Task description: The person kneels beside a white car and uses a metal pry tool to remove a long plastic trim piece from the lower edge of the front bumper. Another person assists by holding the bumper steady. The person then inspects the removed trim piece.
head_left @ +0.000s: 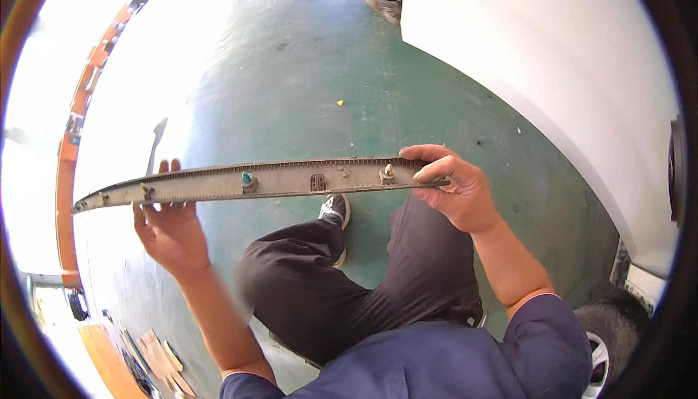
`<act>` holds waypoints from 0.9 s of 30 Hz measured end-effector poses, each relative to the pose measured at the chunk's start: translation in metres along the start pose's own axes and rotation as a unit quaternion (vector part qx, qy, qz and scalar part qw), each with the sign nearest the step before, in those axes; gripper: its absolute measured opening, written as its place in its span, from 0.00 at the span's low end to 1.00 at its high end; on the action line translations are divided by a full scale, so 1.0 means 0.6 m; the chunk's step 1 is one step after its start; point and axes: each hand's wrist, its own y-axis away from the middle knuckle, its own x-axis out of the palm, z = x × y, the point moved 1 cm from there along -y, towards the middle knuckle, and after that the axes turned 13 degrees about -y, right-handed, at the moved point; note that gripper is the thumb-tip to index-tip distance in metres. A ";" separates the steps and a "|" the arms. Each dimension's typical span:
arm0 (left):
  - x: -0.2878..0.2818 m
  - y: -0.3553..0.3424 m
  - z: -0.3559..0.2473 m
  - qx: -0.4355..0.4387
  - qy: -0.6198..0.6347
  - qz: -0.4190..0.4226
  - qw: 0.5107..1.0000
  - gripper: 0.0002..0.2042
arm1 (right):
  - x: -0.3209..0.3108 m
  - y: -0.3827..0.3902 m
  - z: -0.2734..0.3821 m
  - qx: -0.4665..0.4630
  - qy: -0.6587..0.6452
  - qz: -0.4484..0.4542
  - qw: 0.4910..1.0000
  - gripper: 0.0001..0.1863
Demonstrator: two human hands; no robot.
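Observation:
A long, dusty grey plastic car trim strip [287, 183] is held level above my knees, with its ribbed inner side showing. My right hand [465, 192] grips its right end, thumb below and fingers over the upper edge. Further left, my left hand [174, 239] holds the strip from below, with fingertips showing past the far edge. A green clip [249, 182] sits in a mount near the strip's middle. A cream clip [387, 173] stands near my right hand. Brownish clips or mounts [147, 192] line the left part, too small to make out.
A white car body panel [552, 72] curves along the right, with a wheel [607, 333] at lower right. Another person's shoe [385, 8] shows at the top. A small yellow piece [340, 102] lies on the green floor [291, 72]. Flat boards [156, 355] lie at lower left.

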 end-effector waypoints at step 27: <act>0.062 -0.047 0.057 -0.036 -0.084 -0.219 0.972 0.15 | 0.177 -0.005 -0.036 0.345 0.040 0.250 0.904 0.09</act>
